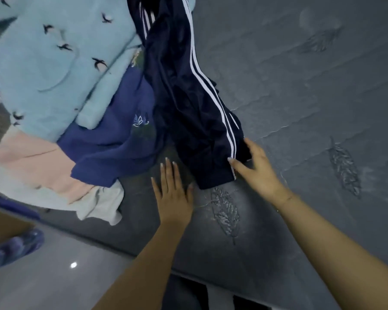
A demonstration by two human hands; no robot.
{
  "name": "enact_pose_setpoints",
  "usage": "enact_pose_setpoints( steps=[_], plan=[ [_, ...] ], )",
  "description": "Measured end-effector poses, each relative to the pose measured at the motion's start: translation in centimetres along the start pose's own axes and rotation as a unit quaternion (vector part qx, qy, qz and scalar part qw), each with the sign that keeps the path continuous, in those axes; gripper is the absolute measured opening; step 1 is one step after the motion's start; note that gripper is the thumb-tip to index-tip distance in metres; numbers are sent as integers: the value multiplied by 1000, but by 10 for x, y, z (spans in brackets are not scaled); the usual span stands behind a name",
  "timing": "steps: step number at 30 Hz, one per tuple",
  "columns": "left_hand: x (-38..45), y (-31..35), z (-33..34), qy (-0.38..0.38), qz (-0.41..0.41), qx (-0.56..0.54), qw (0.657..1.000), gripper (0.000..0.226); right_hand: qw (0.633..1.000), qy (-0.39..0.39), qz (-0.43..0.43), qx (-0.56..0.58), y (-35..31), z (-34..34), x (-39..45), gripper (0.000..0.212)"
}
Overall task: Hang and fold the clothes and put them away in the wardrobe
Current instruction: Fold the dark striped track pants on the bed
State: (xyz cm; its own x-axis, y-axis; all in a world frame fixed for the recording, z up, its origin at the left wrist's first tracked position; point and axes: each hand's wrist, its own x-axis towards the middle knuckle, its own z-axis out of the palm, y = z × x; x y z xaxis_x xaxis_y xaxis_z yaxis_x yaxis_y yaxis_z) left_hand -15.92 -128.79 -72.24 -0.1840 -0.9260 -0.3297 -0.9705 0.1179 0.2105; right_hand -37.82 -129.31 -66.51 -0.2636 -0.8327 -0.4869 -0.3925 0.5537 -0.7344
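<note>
Dark navy track pants (188, 104) with white side stripes lie crumpled across the grey bed (300, 97), running from the top centre down to the middle. My right hand (253, 166) rests on the pants' lower end at the striped edge, with the thumb on the stripe and the fingers out of sight against the fabric. My left hand (173, 193) lies flat on the bedcover just left of that same end, fingers straight. A blue garment (117, 146) with a small embroidered logo lies left of the pants.
A light blue blanket (49, 63) with bird prints covers the upper left. A pink garment (31, 162) and a pale white one (99, 204) lie near the bed's front edge. A blue slipper (16, 247) sits on the glossy floor (65, 283) at lower left.
</note>
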Motion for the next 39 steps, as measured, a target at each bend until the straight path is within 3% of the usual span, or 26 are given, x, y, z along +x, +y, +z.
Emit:
enact_pose_setpoints(
  steps=[3,5,8,11,13,16,19,25,28,33,39],
  plan=[
    [10,-18,30,5,12,16,1000,71,996,76,30,-30,10,27,29,82],
    [12,-20,39,28,27,5,999,70,992,114,11,-56,17,38,41,69],
    [12,-23,36,34,29,-51,998,71,985,132,33,103,19,39,47,38],
    [9,-25,18,19,67,-214,974,72,949,143,95,263,22,25,39,31],
    [5,-20,-1,32,140,-279,949,74,925,162,133,317,30,12,21,29],
    [6,11,-25,47,294,-204,933,71,886,195,201,369,58,-9,-26,26],
    [5,62,-33,-23,420,-121,899,69,845,192,255,429,92,-32,-81,26],
    [-22,162,-11,-126,519,13,846,86,812,175,222,510,155,-81,-178,32],
    [-51,212,12,-180,530,34,828,82,783,162,208,563,188,-112,-208,38],
    [-103,296,48,-166,490,-67,853,11,733,189,213,617,245,-168,-244,39],
    [-153,401,74,-205,444,-150,859,7,701,235,249,625,324,-254,-280,31]
  ],
)
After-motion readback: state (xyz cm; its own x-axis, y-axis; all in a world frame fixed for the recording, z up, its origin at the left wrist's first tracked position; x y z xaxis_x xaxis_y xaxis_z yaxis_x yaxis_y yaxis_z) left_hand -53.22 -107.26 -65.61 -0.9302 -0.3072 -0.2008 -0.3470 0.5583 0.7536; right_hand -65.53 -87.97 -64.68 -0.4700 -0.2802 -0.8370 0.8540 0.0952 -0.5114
